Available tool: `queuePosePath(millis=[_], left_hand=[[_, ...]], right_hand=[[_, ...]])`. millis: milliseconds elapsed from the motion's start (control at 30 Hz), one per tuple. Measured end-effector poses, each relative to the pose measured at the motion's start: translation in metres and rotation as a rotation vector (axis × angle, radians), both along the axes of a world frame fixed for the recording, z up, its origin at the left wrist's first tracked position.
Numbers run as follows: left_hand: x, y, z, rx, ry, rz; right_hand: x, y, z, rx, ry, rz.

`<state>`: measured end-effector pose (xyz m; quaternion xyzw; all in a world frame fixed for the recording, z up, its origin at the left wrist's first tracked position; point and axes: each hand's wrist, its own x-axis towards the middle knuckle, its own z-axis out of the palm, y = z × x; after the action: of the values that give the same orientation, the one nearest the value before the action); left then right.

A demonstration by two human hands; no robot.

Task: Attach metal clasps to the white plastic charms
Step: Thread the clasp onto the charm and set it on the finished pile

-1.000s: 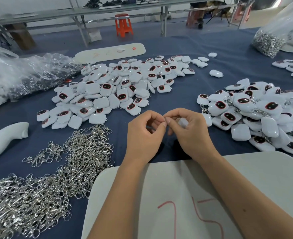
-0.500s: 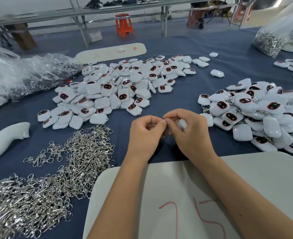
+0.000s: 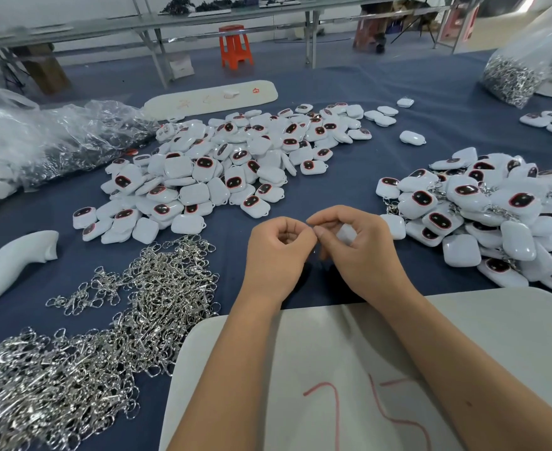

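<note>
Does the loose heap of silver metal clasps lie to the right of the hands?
No, the heap of silver metal clasps lies left of both hands.

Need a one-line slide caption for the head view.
Left hand and right hand work a white charm together between clasp pile and two charm piles on blue cloth.

White charms [image 3: 222, 164], blue tablecloth [image 3: 349, 164]

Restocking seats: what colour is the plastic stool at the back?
Orange stool, head view.
</note>
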<state>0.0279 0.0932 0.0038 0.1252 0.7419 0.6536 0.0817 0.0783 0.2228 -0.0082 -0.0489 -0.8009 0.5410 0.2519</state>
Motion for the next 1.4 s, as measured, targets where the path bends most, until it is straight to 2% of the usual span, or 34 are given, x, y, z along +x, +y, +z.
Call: queuePosePath(millis=[267, 433, 633, 733, 933, 1033, 1200, 1400], left_hand=[[-0.004, -0.002, -0.001, 0.057, 0.12, 0.078], [-0.003, -0.005, -0.001, 0.046, 0.24, 0.027], [-0.002, -0.007, 0.001, 0.032, 0.306, -0.009], [-0.002, -0.007, 0.001, 0.038, 0.334, -0.012], [-0.002, -0.007, -0.001, 0.015, 0.374, -0.027], [-0.002, -0.006, -0.002, -0.009, 0.401, -0.029], [-0.001, -0.007, -0.002, -0.017, 0.425, -0.029], [-0.001, -0.007, -0.004, -0.031, 0.459, -0.035]], right_hand=[[0.0, 0.004, 0.001, -0.098, -0.067, 0.112], [0.003, 0.005, 0.004, -0.256, -0.037, 0.103], [0.005, 0.009, 0.007, -0.395, -0.099, 0.153], [0.005, 0.01, 0.007, -0.311, -0.118, 0.192], [0.004, 0.01, 0.004, -0.222, -0.049, 0.122], [0.004, 0.008, 0.003, -0.139, 0.011, 0.032], [0.005, 0.0, 0.004, 0.113, 0.166, -0.108], [0.006, -0.001, 0.006, 0.254, 0.2, -0.177]])
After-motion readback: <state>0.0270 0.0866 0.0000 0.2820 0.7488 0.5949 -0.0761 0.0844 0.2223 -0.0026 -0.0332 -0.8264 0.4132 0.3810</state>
